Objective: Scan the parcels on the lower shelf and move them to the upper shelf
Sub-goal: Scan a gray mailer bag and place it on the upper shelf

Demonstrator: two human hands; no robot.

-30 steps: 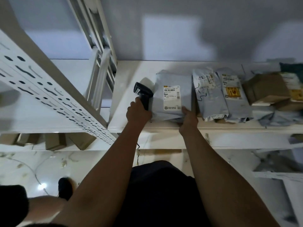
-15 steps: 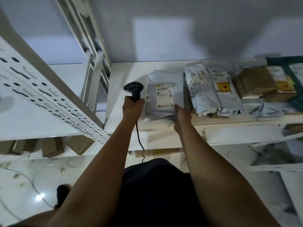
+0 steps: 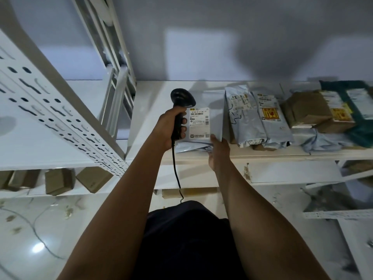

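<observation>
White upper shelf [image 3: 153, 122], seen from above, running from the middle of the view out to the right. Below the upper shelf's front edge, a lower shelf [image 3: 282, 172], little of it in view. A strip of brown cardboard [image 3: 189, 191] just showing further beneath.

Toward the upper shelf's right end, a row of parcels already laid down: a teal parcel [image 3: 359, 102], then a brown cardboard parcel [image 3: 304, 110], then two grey plastic mailers [image 3: 256, 122] side by side and touching. At the left end of that row, near the upper shelf's front edge, a flat grey parcel [image 3: 214, 102] with its white barcode label [image 3: 199, 122] facing up.

Below and left of the upper shelf, small cardboard boxes [image 3: 58, 181] on a neighbouring rack.

Over the grey parcel's left edge, a black corded scanner [image 3: 181, 98], head tipped toward the label. Left hand [image 3: 171, 128] wrapped tight round the scanner's handle. Right hand [image 3: 219, 150] seemingly pinching the grey parcel's near right corner, thumb on top.

Judged well along: five parcels up on the upper shelf, the grey one probably being scanned or settled there. Number left on the lower shelf impossible to count from here.
</observation>
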